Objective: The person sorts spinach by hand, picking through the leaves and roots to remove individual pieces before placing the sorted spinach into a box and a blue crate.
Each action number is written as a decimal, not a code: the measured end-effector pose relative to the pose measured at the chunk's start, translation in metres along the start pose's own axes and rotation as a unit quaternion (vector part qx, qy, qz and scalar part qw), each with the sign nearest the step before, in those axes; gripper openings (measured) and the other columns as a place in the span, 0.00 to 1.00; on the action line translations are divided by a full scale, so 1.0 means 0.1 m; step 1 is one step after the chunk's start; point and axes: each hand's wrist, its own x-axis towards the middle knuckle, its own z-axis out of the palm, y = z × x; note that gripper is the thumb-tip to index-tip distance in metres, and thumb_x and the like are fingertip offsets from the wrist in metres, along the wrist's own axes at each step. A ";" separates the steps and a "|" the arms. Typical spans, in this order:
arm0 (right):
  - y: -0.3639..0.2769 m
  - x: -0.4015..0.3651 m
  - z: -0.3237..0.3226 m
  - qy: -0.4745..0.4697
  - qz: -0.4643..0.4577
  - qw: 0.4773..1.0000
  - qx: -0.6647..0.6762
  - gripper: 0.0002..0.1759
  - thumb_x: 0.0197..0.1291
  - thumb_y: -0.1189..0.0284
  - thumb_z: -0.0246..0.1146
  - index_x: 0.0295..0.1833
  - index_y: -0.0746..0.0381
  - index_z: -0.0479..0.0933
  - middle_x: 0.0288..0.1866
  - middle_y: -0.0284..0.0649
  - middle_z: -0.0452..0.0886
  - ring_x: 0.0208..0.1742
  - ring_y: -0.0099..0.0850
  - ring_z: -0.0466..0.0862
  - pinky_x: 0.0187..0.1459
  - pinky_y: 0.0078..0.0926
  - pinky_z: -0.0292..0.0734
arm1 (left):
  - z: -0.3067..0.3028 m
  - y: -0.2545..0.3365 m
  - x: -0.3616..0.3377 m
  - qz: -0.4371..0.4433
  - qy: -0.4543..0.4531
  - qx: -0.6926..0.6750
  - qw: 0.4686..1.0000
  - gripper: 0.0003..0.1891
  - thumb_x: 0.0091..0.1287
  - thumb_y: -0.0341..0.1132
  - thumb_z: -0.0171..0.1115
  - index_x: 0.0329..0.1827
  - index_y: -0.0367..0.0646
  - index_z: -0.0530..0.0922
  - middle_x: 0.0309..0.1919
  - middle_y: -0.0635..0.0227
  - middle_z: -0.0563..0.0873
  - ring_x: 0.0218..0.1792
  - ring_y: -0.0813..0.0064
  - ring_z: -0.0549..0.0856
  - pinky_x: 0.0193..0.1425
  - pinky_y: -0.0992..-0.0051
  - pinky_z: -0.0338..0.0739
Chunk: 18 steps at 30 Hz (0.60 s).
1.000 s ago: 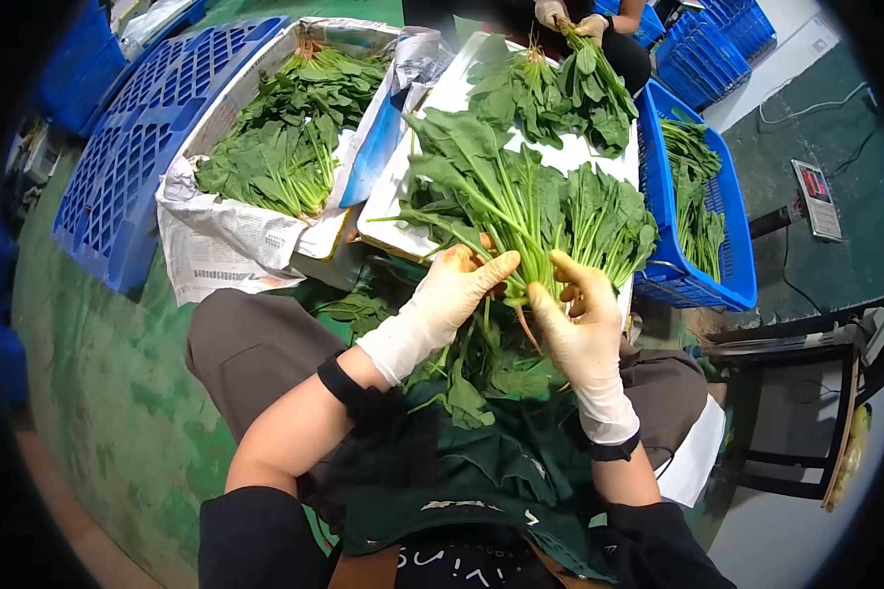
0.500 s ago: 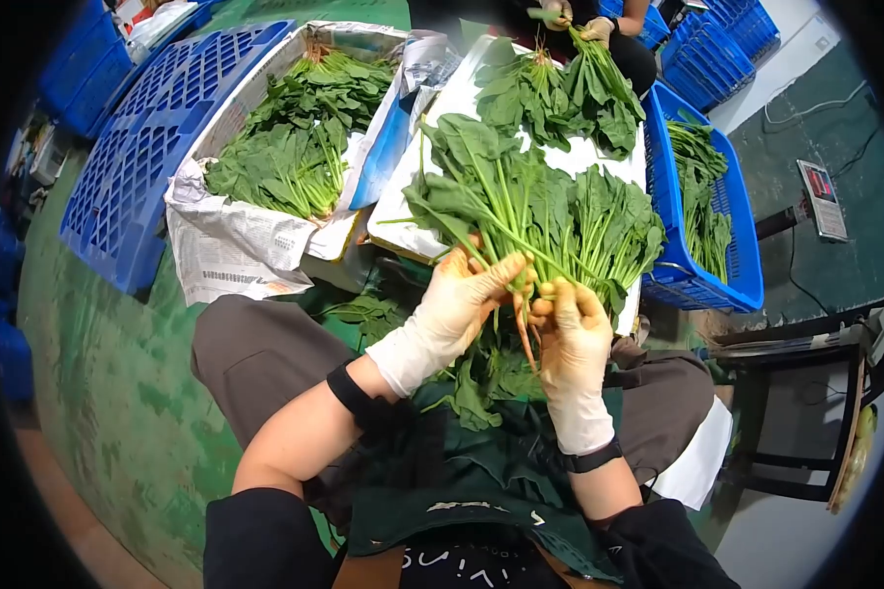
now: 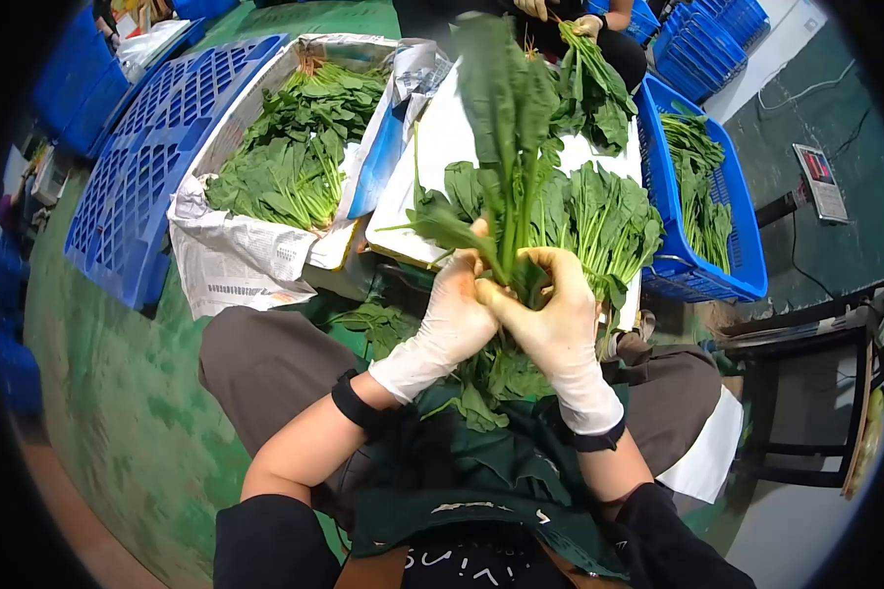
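Note:
My left hand [image 3: 452, 316], in a whitish glove, is closed round the lower stems of a leafy spinach plant [image 3: 506, 147]. The plant stands nearly upright, its leaf tops blurred by motion. My right hand [image 3: 558, 316], gloved too, presses thumb and fingers together on the spinach's base, right beside the left hand. The roots are hidden behind the fingers. More spinach [image 3: 609, 221] lies on the white board [image 3: 395, 221] in front of me. Loose leaves [image 3: 481, 398] rest in my lap below the hands.
On the left, a newspaper-lined box [image 3: 241, 257] holds spinach bunches, beside a blue plastic pallet [image 3: 167, 147]. A blue crate [image 3: 722, 280] with more spinach stands at right, near a scale [image 3: 821, 184]. Across the board, another person's gloved hand [image 3: 587, 25] holds spinach.
The spinach in my hands has swung from leaning up-left to nearly upright. My right hand has moved up and inward against the left, and the dangling roots are no longer visible.

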 end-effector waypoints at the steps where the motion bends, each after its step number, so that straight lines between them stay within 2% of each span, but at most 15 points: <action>1: 0.14 0.00 0.06 0.033 -0.026 0.999 -0.006 0.17 0.46 0.72 0.72 0.40 0.66 0.75 0.29 0.36 0.77 0.30 0.24 0.78 0.33 0.20 0.73 | 0.01 0.00 -0.01 0.066 -0.040 0.188 0.979 0.39 0.57 0.19 0.58 0.72 0.43 0.51 0.62 0.63 0.69 0.58 0.73 0.72 0.60 0.71 0.71; 2: 0.23 -0.01 0.08 0.023 0.040 0.998 0.039 0.15 0.48 0.73 0.70 0.40 0.67 0.75 0.30 0.36 0.78 0.29 0.22 0.77 0.33 0.20 0.74 | -0.03 0.05 -0.01 0.087 -0.077 0.254 0.960 0.43 0.55 0.19 0.59 0.74 0.45 0.48 0.67 0.62 0.63 0.63 0.70 0.68 0.64 0.69 0.67; 3: 0.33 -0.01 0.10 0.016 0.047 0.998 0.039 0.14 0.52 0.74 0.68 0.43 0.68 0.76 0.31 0.35 0.80 0.29 0.21 0.77 0.33 0.19 0.74 | 0.04 0.11 -0.04 0.020 -0.085 0.101 0.991 0.45 0.53 0.20 0.61 0.74 0.45 0.47 0.68 0.60 0.61 0.65 0.69 0.65 0.66 0.68 0.65; 5: 0.46 -0.06 0.09 -0.020 0.165 0.970 0.175 0.13 0.56 0.74 0.66 0.45 0.69 0.76 0.32 0.35 0.81 0.29 0.20 0.78 0.33 0.17 0.74 | -0.01 0.14 -0.03 -0.028 -0.021 0.023 0.999 0.43 0.57 0.26 0.61 0.73 0.41 0.46 0.67 0.57 0.62 0.63 0.69 0.68 0.63 0.66 0.67; 6: 0.43 -0.07 0.05 -0.052 0.231 0.924 0.299 0.13 0.56 0.73 0.66 0.45 0.69 0.77 0.36 0.37 0.83 0.34 0.22 0.80 0.38 0.19 0.75 | -0.03 0.19 -0.01 -0.098 0.038 -0.092 0.990 0.36 0.65 0.30 0.56 0.72 0.37 0.47 0.64 0.56 0.66 0.57 0.67 0.75 0.57 0.68 0.72; 7: 0.46 -0.08 0.04 -0.054 0.234 0.924 0.298 0.13 0.56 0.73 0.66 0.45 0.69 0.77 0.36 0.37 0.83 0.34 0.22 0.80 0.38 0.19 0.75 | -0.06 0.14 0.01 -0.129 0.075 -0.116 0.982 0.30 0.70 0.38 0.50 0.70 0.35 0.51 0.59 0.56 0.72 0.53 0.67 0.77 0.54 0.68 0.74; 9: 0.52 -0.12 0.04 -0.119 0.292 0.891 0.327 0.13 0.57 0.74 0.65 0.45 0.70 0.77 0.34 0.36 0.83 0.32 0.21 0.80 0.37 0.18 0.75 | -0.26 -0.03 0.12 -0.237 0.009 -0.177 0.955 0.26 0.72 0.40 0.48 0.67 0.36 0.56 0.56 0.55 0.76 0.49 0.66 0.79 0.53 0.67 0.75; 10: 0.52 -0.14 0.06 -0.121 0.303 0.890 0.318 0.11 0.57 0.75 0.65 0.44 0.69 0.78 0.33 0.35 0.84 0.30 0.21 0.81 0.36 0.18 0.75 | -0.31 -0.09 0.11 -0.237 0.013 -0.177 0.955 0.26 0.72 0.40 0.48 0.67 0.36 0.56 0.56 0.55 0.76 0.49 0.66 0.79 0.53 0.67 0.75; 11: 0.51 -0.15 0.06 -0.124 0.303 0.890 0.319 0.11 0.57 0.75 0.65 0.44 0.69 0.78 0.33 0.35 0.84 0.30 0.21 0.81 0.36 0.18 0.75 | -0.35 -0.15 0.10 -0.271 0.009 -0.174 0.947 0.23 0.72 0.41 0.49 0.64 0.36 0.59 0.55 0.55 0.77 0.48 0.65 0.80 0.52 0.67 0.76; 13: 0.46 -0.18 0.02 -0.111 0.245 0.939 0.214 0.10 0.54 0.76 0.67 0.40 0.71 0.79 0.36 0.39 0.84 0.35 0.24 0.81 0.41 0.20 0.76 | -0.33 -0.15 0.10 -0.305 0.005 -0.172 0.937 0.21 0.71 0.41 0.50 0.61 0.37 0.62 0.54 0.54 0.78 0.46 0.65 0.81 0.52 0.67 0.76; 14: 0.47 -0.24 0.07 -0.057 0.158 0.965 0.199 0.09 0.53 0.77 0.68 0.39 0.70 0.80 0.37 0.40 0.84 0.37 0.25 0.82 0.43 0.22 0.76 | -0.29 -0.15 0.10 -0.270 0.000 -0.186 0.945 0.19 0.70 0.39 0.52 0.59 0.37 0.64 0.52 0.56 0.79 0.44 0.65 0.81 0.51 0.66 0.77; 15: 0.39 -0.31 0.06 -0.027 0.125 0.971 0.204 0.08 0.53 0.77 0.67 0.40 0.68 0.81 0.36 0.39 0.85 0.37 0.26 0.82 0.45 0.22 0.76 | -0.26 -0.16 0.11 -0.236 -0.005 -0.199 0.951 0.18 0.69 0.37 0.55 0.57 0.38 0.66 0.50 0.57 0.80 0.43 0.65 0.82 0.50 0.65 0.77; 16: 0.37 -0.35 0.02 -0.042 0.065 0.986 0.149 0.08 0.54 0.77 0.66 0.40 0.67 0.81 0.37 0.39 0.84 0.38 0.25 0.82 0.45 0.22 0.76 | -0.24 -0.20 0.11 -0.193 0.056 -0.177 0.964 0.18 0.66 0.34 0.60 0.55 0.39 0.68 0.43 0.61 0.82 0.41 0.67 0.82 0.48 0.67 0.78; 17: 0.35 -0.40 -0.01 -0.058 0.005 0.994 0.094 0.07 0.55 0.77 0.66 0.40 0.66 0.81 0.37 0.39 0.84 0.38 0.25 0.82 0.46 0.22 0.75 | -0.26 -0.18 0.14 -0.195 0.055 -0.176 0.963 0.18 0.66 0.34 0.60 0.55 0.39 0.68 0.43 0.61 0.82 0.41 0.67 0.82 0.48 0.67 0.78; 18: 0.30 -0.48 -0.08 -0.092 0.041 0.988 0.115 0.09 0.55 0.78 0.65 0.42 0.66 0.81 0.40 0.39 0.84 0.40 0.25 0.81 0.47 0.23 0.75 | -0.29 -0.12 0.18 -0.170 0.088 -0.133 0.972 0.19 0.64 0.34 0.62 0.56 0.41 0.67 0.41 0.64 0.82 0.40 0.69 0.82 0.47 0.69 0.77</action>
